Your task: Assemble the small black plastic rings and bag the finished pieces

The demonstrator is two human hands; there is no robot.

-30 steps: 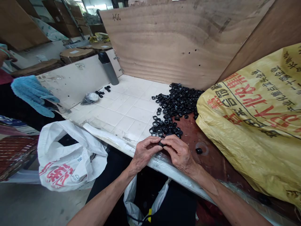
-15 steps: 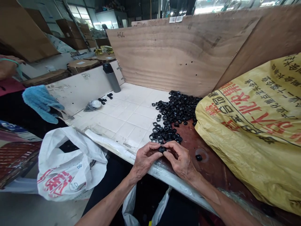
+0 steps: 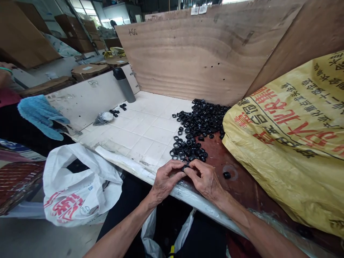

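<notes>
Between my two hands, just above the table's front edge, is a small black plastic ring (image 3: pixel 185 167), mostly covered by fingers. My left hand (image 3: pixel 167 179) pinches it from the left with thumb and forefinger. From the other side my right hand (image 3: pixel 202 177) grips it the same way, its thumb laid across the front. A small heap of black rings (image 3: pixel 188 148) lies right behind my fingertips. Farther back, a larger pile of the same black parts (image 3: pixel 204 120) spreads toward the wooden board. One loose black part (image 3: pixel 227 175) sits alone to the right of my right hand.
A yellow woven sack (image 3: pixel 285 143) fills the right side. A wooden board (image 3: pixel 199 57) closes the back. At left stand a grey bottle (image 3: pixel 125 86) and a small clear bag (image 3: pixel 103 118). A white plastic bag (image 3: pixel 80 186) hangs by the front edge; a blue glove (image 3: pixel 40 114) lies beyond.
My right thumb has moved left across the small black ring, and the fingers cover more of it. The whole view has shifted slightly; the piles look the same.
</notes>
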